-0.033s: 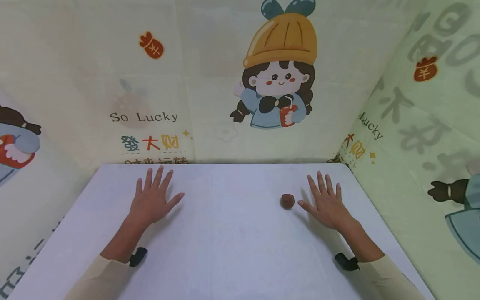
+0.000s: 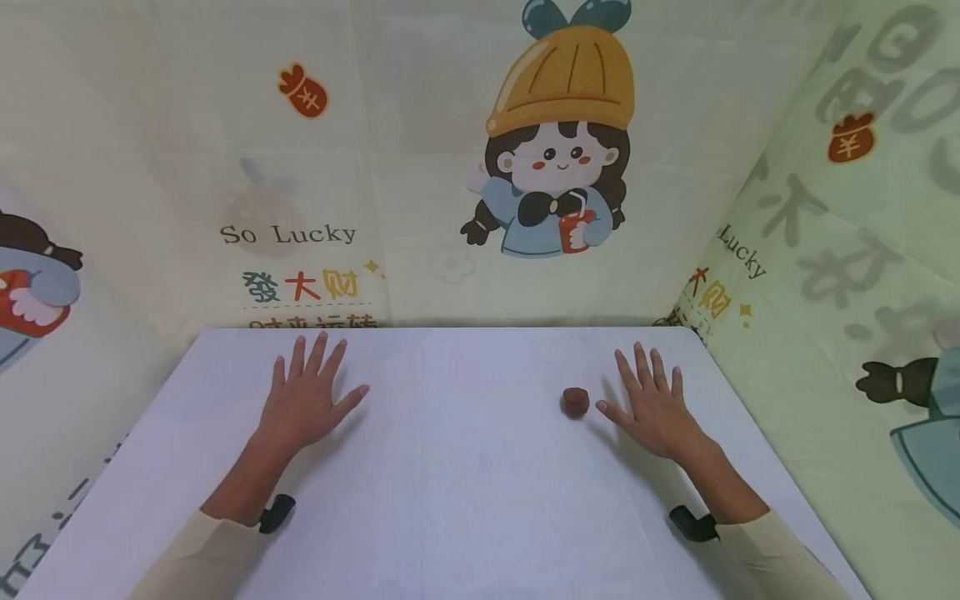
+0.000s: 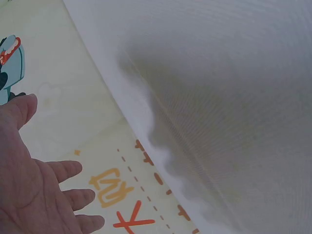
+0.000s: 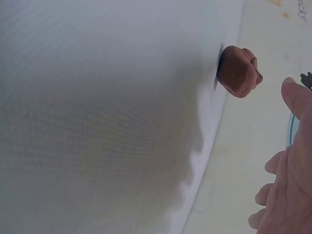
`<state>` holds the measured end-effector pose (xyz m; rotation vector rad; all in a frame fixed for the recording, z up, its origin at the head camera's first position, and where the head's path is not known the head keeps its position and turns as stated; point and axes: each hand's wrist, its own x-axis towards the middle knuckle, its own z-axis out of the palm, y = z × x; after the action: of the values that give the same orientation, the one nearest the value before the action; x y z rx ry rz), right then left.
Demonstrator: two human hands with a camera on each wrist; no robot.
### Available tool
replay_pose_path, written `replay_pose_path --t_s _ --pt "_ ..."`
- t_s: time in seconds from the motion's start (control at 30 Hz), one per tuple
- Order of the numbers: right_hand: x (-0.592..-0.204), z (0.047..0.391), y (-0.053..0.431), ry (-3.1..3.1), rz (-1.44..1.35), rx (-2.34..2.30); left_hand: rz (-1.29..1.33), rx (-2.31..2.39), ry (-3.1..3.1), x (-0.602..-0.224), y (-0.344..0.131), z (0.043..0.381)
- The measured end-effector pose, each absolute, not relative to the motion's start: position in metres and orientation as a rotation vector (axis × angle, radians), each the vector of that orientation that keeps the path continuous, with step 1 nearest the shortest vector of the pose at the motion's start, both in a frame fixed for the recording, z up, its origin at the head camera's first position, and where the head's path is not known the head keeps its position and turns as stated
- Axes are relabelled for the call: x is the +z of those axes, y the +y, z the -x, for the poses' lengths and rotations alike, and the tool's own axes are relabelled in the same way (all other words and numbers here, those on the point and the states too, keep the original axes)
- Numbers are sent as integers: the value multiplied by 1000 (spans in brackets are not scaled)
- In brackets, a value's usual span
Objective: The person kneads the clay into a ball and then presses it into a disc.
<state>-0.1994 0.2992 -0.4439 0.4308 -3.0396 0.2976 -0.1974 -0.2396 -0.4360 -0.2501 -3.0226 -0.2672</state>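
Note:
A small brown lump, which looks like modelling clay, sits on the white table right of the middle. My right hand is just to its right, fingers spread and thumb tip close beside the lump. In the right wrist view the lump has a folded, uneven surface, and a gap separates it from the thumb of my right hand. Over the table's left part, my left hand spreads its straight fingers and holds nothing. The left wrist view has the palm of my left hand at the lower left.
The white tabletop ends at a straight back edge. Behind it and at both sides hang pale cloth walls with printed cartoons and lettering. Each wrist carries a small black device at the cuff of a beige sleeve.

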Motion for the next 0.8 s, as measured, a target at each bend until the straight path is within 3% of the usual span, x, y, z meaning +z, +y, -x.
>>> replay_pose_path --t_s 0.57,0.8 --pt "-454 203 266 -2951 -774 297 258 -246 -3022 -436 -240 196" --pt "-453 206 260 -2881 -772 217 269 -246 -2998 -431 -238 197"
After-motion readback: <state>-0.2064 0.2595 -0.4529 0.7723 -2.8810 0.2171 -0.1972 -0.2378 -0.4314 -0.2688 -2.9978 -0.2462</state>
